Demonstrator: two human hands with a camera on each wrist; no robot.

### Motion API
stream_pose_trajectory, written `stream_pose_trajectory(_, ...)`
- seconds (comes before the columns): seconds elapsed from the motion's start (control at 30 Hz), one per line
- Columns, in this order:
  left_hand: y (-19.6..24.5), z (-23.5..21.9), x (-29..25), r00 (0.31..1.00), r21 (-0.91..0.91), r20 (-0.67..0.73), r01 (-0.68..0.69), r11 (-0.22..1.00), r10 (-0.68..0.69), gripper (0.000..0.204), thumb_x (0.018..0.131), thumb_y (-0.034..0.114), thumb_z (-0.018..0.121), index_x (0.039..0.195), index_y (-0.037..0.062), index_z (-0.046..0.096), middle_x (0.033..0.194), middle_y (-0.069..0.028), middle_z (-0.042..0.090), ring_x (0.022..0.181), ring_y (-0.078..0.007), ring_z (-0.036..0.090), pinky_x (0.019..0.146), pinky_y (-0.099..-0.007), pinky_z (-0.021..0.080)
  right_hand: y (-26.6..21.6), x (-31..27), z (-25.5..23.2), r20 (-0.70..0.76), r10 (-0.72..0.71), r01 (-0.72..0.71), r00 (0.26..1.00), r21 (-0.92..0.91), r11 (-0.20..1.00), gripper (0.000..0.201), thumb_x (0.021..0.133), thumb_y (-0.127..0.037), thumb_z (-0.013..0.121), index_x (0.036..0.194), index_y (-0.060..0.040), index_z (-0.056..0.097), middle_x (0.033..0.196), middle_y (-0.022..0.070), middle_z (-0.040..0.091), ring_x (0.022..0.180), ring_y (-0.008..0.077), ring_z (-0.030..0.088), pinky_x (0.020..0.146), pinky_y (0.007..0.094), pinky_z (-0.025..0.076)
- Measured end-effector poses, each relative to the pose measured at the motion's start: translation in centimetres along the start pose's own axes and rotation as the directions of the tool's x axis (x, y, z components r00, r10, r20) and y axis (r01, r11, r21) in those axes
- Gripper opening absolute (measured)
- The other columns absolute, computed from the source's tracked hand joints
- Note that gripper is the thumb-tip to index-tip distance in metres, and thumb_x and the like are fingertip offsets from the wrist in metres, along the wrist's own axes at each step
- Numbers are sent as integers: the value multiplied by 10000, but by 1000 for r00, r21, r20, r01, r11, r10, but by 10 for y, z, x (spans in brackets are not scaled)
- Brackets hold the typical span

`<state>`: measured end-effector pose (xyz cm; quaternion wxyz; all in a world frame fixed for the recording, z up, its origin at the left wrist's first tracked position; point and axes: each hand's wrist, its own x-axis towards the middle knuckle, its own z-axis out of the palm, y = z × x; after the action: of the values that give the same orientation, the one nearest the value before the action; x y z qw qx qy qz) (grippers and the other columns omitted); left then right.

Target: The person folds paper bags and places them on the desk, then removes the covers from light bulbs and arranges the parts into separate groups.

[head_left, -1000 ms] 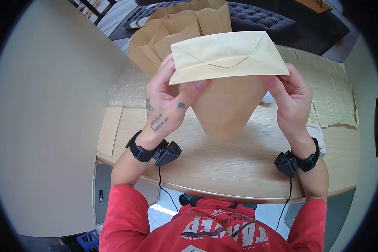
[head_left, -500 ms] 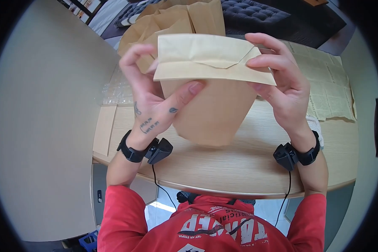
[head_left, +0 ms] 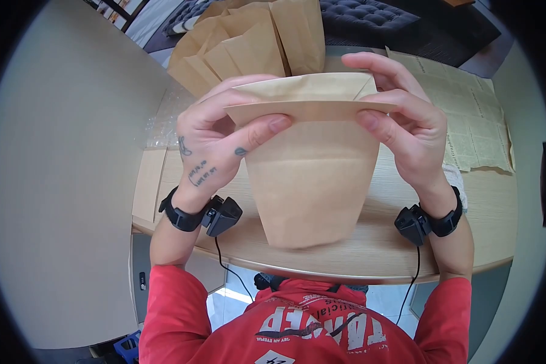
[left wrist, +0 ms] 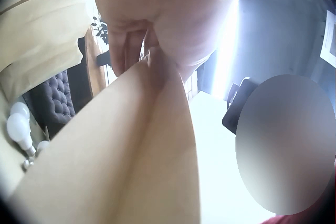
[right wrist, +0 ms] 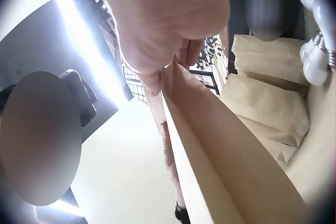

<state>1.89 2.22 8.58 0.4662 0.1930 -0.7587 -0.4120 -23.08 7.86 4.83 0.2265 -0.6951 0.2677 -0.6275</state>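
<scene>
A brown kraft paper bag (head_left: 312,182) hangs upright between my two hands above the table, its folded end uppermost. My left hand (head_left: 212,136) pinches the left corner of that end, thumb across the front and fingers behind. At the right corner my right hand (head_left: 412,124) pinches the fold between thumb and index finger, the other fingers raised. In the left wrist view the bag's creased side (left wrist: 126,145) runs up to the left hand. The right wrist view shows its opposite side (right wrist: 226,145) narrowing toward the right fingers.
Several kraft bags (head_left: 242,48) stand at the back left. White light bulbs (right wrist: 317,50) lie behind the held bag. Newsprint-patterned paper (head_left: 467,115) covers the back right. Bubble wrap (head_left: 164,124) and a flat board (head_left: 148,185) lie left; a white cloth (head_left: 455,179) is by my right wrist.
The bag has tilted more upright, its lower end coming nearer me and its folded flap turning away from view. Both hands have shifted their fingers along the top edge.
</scene>
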Motion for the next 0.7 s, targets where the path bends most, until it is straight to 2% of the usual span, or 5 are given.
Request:
stream_pose_trajectory(0.07, 0, 1, 0, 1000, -5, -25, 6, 1000, -6, 185, 804, -65, 787, 972, -20, 723, 1177, -158, 686, 1045, -189, 669, 889, -300, 556, 0, 1, 5, -70, 16, -16, 997, -5, 1000, 184, 849, 21, 744, 1032, 14, 740, 1262, 139, 643, 1048, 188, 642, 908, 288, 506)
stream_pose_trajectory(0.17, -10, -3, -4, 1000, -65, -2, -8, 998, 8, 240, 827, -64, 768, 1049, -11, 693, 1149, -147, 696, 1020, -180, 675, 867, -292, 565, -7, -3, 5, -75, 235, -231, 969, 55, 971, 169, 879, 5, 729, 1046, 24, 726, 1145, 112, 693, 1030, 164, 638, 892, 274, 503)
stream_pose_trajectory(0.27, -11, 3, -5, 996, -89, -80, 26, 996, -33, 362, 840, -40, 769, 1170, 20, 633, 1134, -141, 700, 1015, -172, 679, 850, -296, 570, -7, -4, 10, -143, 246, -234, 959, 100, 967, 177, 899, -1, 716, 1074, 22, 715, 1049, 79, 715, 1003, 137, 637, 874, 268, 504)
stream_pose_trajectory(0.47, 4, 22, 0, 969, -227, -136, 174, 958, -208, 475, 846, 25, 795, 1259, 20, 562, 1031, -96, 731, 949, -167, 707, 808, -279, 573, -7, -4, 13, -105, 414, -397, 904, 153, 905, 266, 910, -53, 730, 1163, 9, 672, 1053, 65, 712, 977, 100, 642, 873, 261, 516)
stream_pose_trajectory(0.7, -4, 21, -2, 952, -96, -41, 297, 950, -302, 376, 902, 74, 753, 1236, -14, 605, 1071, -100, 734, 948, -142, 708, 819, -262, 566, -2, -4, 21, -133, 440, -376, 888, 341, 862, 268, 923, -111, 734, 1157, 6, 678, 1054, 71, 723, 976, 107, 668, 864, 272, 540)
